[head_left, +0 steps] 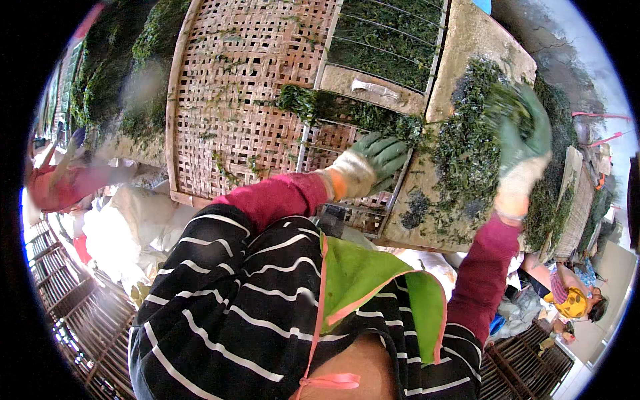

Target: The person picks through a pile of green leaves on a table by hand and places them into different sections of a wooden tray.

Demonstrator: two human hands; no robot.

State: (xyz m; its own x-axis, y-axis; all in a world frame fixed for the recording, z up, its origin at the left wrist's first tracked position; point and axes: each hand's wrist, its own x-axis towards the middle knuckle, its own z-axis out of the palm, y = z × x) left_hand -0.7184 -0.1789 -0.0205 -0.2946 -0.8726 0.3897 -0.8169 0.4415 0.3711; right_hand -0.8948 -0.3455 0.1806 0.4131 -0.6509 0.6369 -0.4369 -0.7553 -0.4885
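My left hand [373, 163], in a green and white work glove, grips the corner rim of a wire mesh tray [353, 213], close to a clump of green leaves [313, 103]. My right hand [523, 143], gloved the same way and blurred by motion, is closed on a bunch of green leaves [507, 100] above a flat grey board [467, 40] strewn with more loose leaves [460, 153]. Both arms wear maroon sleeves over a black and white striped top and a green apron.
A big woven bamboo tray [220, 100] lies beside the wire tray. A second wire tray of leaves [387, 40] sits beyond. Stacked wire racks [73, 313] and white sacks [127, 227] lie at left. Other people work at left [60, 187] and lower right [573, 303].
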